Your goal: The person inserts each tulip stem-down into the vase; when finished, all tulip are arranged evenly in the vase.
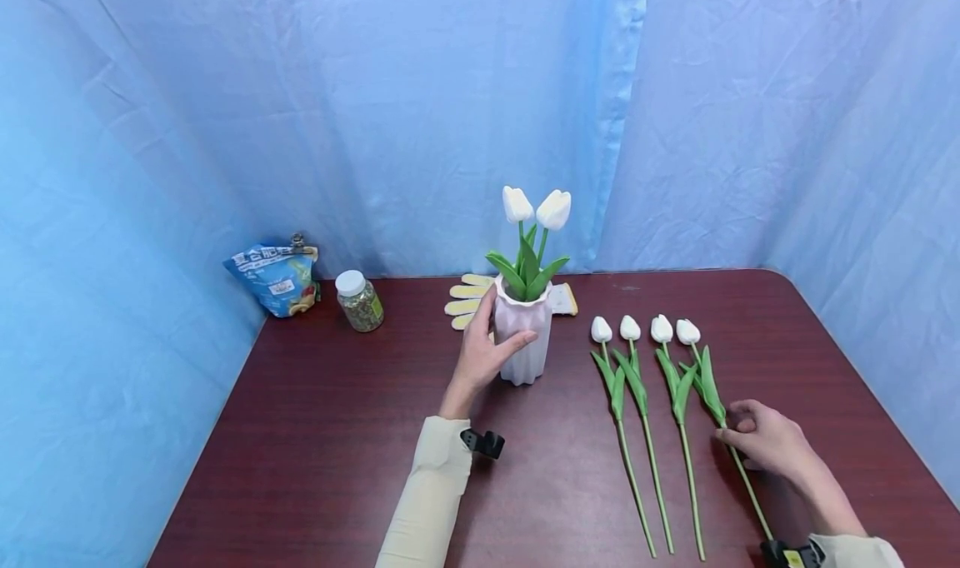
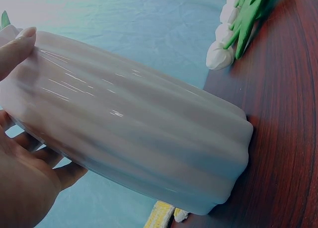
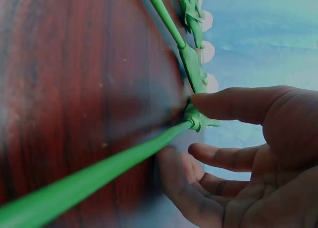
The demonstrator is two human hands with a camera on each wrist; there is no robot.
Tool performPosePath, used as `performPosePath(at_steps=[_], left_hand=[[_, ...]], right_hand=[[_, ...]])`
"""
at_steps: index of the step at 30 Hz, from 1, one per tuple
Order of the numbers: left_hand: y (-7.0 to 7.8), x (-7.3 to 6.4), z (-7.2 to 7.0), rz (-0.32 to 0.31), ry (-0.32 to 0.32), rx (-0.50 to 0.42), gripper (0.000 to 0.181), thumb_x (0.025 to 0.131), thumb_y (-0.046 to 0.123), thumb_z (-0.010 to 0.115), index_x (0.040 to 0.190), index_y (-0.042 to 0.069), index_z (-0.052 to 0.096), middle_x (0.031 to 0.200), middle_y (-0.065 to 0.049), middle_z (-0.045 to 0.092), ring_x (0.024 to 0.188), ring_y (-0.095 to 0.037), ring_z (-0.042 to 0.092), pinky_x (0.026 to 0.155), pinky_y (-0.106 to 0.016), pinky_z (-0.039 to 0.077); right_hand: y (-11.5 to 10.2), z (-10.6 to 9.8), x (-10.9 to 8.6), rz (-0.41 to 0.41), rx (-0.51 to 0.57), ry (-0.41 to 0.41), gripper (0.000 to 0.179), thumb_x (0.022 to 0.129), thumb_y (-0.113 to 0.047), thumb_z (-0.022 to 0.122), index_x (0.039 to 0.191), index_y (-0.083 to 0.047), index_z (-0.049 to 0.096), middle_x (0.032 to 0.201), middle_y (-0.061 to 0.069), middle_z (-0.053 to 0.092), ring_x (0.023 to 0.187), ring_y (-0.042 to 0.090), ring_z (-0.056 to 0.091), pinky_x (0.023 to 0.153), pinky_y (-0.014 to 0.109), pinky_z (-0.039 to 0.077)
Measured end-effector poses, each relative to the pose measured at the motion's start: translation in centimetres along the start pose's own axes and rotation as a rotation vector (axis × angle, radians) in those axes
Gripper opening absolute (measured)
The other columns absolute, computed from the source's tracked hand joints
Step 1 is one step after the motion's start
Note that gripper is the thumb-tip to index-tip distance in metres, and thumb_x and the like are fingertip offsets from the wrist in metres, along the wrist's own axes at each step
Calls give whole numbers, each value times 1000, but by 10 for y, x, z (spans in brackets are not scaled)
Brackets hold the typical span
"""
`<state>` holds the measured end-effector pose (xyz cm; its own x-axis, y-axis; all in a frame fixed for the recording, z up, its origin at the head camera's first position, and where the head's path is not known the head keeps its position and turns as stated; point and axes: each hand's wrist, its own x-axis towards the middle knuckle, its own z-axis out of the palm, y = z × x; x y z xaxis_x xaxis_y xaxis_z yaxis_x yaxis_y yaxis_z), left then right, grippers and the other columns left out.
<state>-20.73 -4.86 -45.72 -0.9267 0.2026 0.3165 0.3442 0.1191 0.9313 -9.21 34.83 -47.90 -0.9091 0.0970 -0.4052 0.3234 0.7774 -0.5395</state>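
My left hand (image 1: 482, 353) grips a pale pinkish-white vase (image 1: 522, 347), thumb on the near side and fingers along its left. The fluted vase stands upright with two white tulips (image 1: 553, 210) in it. In the left wrist view its glossy side (image 2: 129, 114) fills the middle, and the thumb lies near the rim. My right hand (image 1: 768, 439) is at the rightmost loose tulip (image 1: 687, 332). Seen from the right wrist, that tulip's green stem (image 3: 99, 176) runs between the parted thumb and fingers, which are not closed tightly on it.
Three more white tulips (image 1: 630, 328) lie side by side between vase and right hand. Behind the vase lies a yellow-and-white glove (image 1: 467, 300). A white-lidded jar (image 1: 361, 301) and a clipped blue bag (image 1: 276, 281) stand at the far left of the dark red table (image 1: 330, 460). Blue curtains (image 1: 420, 118) surround it.
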Motion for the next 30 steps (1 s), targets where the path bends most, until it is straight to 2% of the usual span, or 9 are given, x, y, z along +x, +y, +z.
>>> performPosePath(at_steps=[2,7,8,12,15,18,23,30], left_hand=[[6,-1,-1,-7,-8,-3,89,85,11,78,159,15,28,158,-11,43,140,-29,49,111,-52,43],[5,-1,-1,-10,-6,-4,89,85,11,78,159,15,29,157,-11,44,139,-29,50,111,-51,44],[0,0,0,-8,-1,-3,89,85,12,79,158,18,29,157,-9,44,138,-28,51,111,-51,44],[0,0,0,4,7,4,88,85,15,80,158,20,31,155,-6,47,136,-25,53,109,-49,45],[0,0,0,8,7,8,88,84,19,81,157,21,32,154,-7,48,135,-25,54,108,-48,47],[0,1,0,15,6,10,88,84,22,81,157,21,33,154,-8,48,135,-26,54,108,-49,47],[0,1,0,12,6,13,89,84,26,82,157,20,32,155,-8,47,137,-26,52,109,-50,45],[0,1,-1,15,8,7,89,84,25,82,157,20,32,154,-7,47,137,-25,52,110,-49,45]], right_hand=[[-1,2,-1,-14,-54,12,59,92,-22,67,128,19,45,99,28,63,75,20,68,62,36,59],[-4,8,-2,-65,-212,62,33,86,-11,67,109,11,56,89,19,63,78,24,60,62,37,49],[-5,8,-2,-70,-237,74,28,86,-11,66,104,8,56,86,16,62,78,25,58,63,37,46],[-8,10,-2,-67,-258,91,16,86,-9,63,94,0,54,78,7,57,71,22,52,60,34,40],[-9,9,-3,-66,-205,68,19,87,-7,62,100,4,55,75,5,59,67,19,55,56,33,45],[-6,8,-4,-52,-102,24,26,87,-4,62,109,10,55,79,7,64,68,17,59,54,33,54],[0,2,-4,-4,69,-41,37,90,-5,62,120,13,51,92,14,69,78,17,63,58,34,59],[13,-2,0,27,268,-115,48,98,-8,58,133,17,37,99,14,65,81,16,66,67,37,61]])
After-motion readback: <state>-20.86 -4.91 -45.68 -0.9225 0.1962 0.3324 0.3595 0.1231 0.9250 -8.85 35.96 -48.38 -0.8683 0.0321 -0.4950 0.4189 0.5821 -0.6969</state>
